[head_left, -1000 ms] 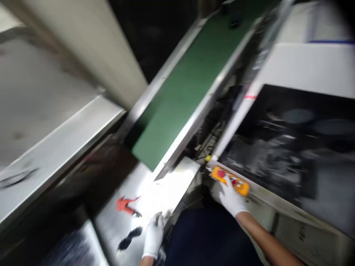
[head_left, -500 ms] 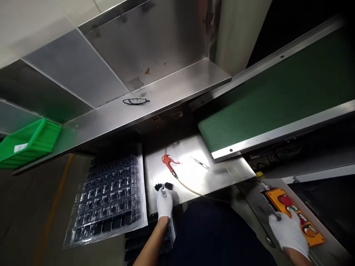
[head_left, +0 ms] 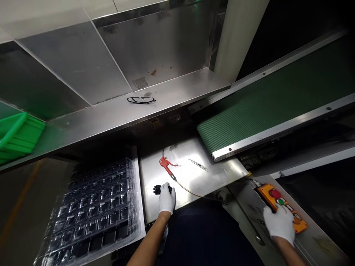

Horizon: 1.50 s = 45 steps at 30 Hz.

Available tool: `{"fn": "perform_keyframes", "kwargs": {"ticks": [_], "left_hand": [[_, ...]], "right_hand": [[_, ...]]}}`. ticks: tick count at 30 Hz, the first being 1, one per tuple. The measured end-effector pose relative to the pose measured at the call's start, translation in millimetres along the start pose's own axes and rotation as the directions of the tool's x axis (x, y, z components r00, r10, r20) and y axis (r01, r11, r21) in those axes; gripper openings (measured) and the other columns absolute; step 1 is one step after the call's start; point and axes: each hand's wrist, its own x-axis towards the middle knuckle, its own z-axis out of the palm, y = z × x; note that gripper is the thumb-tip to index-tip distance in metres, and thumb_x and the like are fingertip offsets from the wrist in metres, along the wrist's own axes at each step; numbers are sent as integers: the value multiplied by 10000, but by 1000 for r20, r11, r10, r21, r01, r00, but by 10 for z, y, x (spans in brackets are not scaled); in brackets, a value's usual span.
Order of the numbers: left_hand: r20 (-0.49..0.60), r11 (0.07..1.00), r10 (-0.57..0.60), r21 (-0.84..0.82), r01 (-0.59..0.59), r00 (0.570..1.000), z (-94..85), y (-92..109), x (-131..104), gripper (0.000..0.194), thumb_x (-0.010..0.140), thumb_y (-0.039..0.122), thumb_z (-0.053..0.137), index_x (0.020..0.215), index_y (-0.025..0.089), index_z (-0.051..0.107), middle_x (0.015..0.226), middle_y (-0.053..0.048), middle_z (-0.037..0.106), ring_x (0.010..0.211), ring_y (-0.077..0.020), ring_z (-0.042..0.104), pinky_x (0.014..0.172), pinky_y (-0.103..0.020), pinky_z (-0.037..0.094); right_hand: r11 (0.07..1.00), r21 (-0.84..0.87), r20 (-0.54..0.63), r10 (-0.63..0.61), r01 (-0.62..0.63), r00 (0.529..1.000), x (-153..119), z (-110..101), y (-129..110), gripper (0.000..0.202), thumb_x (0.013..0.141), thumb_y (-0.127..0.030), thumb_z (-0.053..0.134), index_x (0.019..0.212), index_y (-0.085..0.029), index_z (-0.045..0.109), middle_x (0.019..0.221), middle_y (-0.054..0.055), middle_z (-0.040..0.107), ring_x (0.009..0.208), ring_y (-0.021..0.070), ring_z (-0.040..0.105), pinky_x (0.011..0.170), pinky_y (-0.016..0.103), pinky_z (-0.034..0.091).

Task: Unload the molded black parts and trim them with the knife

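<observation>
My left hand [head_left: 166, 198], in a white glove, rests on small black parts [head_left: 157, 189] lying on a steel plate [head_left: 188, 181]. Its fingers curl over one of them. My right hand [head_left: 279, 223], also gloved, lies on an orange control box [head_left: 288, 208] with a red and a green button, fingertips near the green one. A red air blow gun [head_left: 165, 164] with a thin hose lies on the plate just beyond my left hand. Tweezers [head_left: 198, 164] lie to its right.
A clear blister tray [head_left: 94, 207] with several black parts sits to the left. A green conveyor belt [head_left: 271, 107] runs up to the right. A steel shelf [head_left: 111, 114] above carries safety glasses [head_left: 141, 99]. A green bin [head_left: 16, 135] stands at far left.
The view swung from the conveyor to the steel plate and settled. My left hand has closed over the black parts. My right hand stays on the orange control box.
</observation>
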Motion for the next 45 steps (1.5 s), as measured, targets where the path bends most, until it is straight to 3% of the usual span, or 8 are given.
{"fn": "perform_keyframes", "kwargs": {"ticks": [6, 9, 13, 18, 23, 28, 34, 45], "left_hand": [[23, 958, -130, -254, 132, 991, -156, 213, 5, 316, 952, 281, 660, 1228, 141, 602, 1299, -120, 590, 1133, -258, 603, 988, -481, 523], [120, 849, -214, -468, 246, 969, -381, 482, -46, 314, 984, 388, 611, 1168, 135, 607, 1100, -93, 649, 941, -207, 646, 840, -404, 569], [277, 594, -130, -747, 299, 952, -887, 902, -208, 300, 977, 401, 488, 1093, 159, 623, 1052, -102, 684, 806, -180, 643, 747, -352, 565], [309, 303, 33, -909, 285, 950, -1589, 1500, -607, 285, 900, 433, 530, 1056, 245, 678, 1150, -79, 702, 762, -170, 613, 609, -288, 518], [314, -4, 37, -949, 315, 949, -1940, 2055, -1080, 205, 881, 354, 690, 998, 186, 670, 1033, -67, 702, 573, -62, 514, 463, -156, 395], [330, -139, 48, -932, 334, 943, -1964, 2336, -1382, 294, 874, 395, 740, 965, 145, 615, 831, -34, 643, 481, -53, 485, 399, -148, 355], [305, -230, 5, -927, 298, 952, -1800, 2578, -1573, 398, 938, 502, 664, 847, 129, 559, 822, -39, 608, 435, -22, 423, 336, -133, 257], [318, -148, -193, -945, 293, 928, -1419, 2712, -1546, 505, 969, 650, 532, 838, 163, 526, 639, 19, 502, 345, -21, 285, 307, -158, 168]], "right_hand": [[976, 216, 263, -28, -30, 965, -780, 202, -595, 684, 908, -483, 317, 1452, -112, 501, 1477, 160, 426, 1067, 306, 627, 978, 461, 498], [968, 247, 329, -126, 43, 936, -812, 267, -879, 641, 912, -492, 311, 1431, -174, 512, 1472, 92, 454, 1089, 277, 615, 974, 439, 491], [941, 221, 346, -322, 257, 881, -634, 262, -1265, 551, 959, -438, 324, 1426, -212, 511, 1466, 28, 484, 1173, 240, 584, 1001, 394, 481], [833, 190, 441, -546, 520, 712, -381, 292, -1844, 445, 1013, -294, 418, 1442, -232, 515, 1461, 20, 509, 1202, 231, 585, 964, 341, 495], [646, 188, 412, -736, 740, 537, -139, 306, -2539, 395, 1056, -254, 426, 1443, -223, 498, 1442, 53, 510, 1281, 254, 513, 1042, 364, 455], [555, 97, 485, -751, 826, 448, 72, 403, -3011, 259, 1048, -246, 422, 1215, -161, 601, 1250, 138, 579, 1073, 314, 585, 905, 422, 499], [539, 66, 626, -678, 840, 386, 242, 545, -3050, 351, 1018, -136, 354, 1300, -115, 562, 1219, 187, 561, 1012, 306, 602, 819, 399, 518], [560, 21, 668, -624, 828, 406, 265, 656, -3093, 355, 960, -70, 364, 1277, -22, 517, 1190, 266, 550, 967, 339, 637, 808, 393, 514]]}}
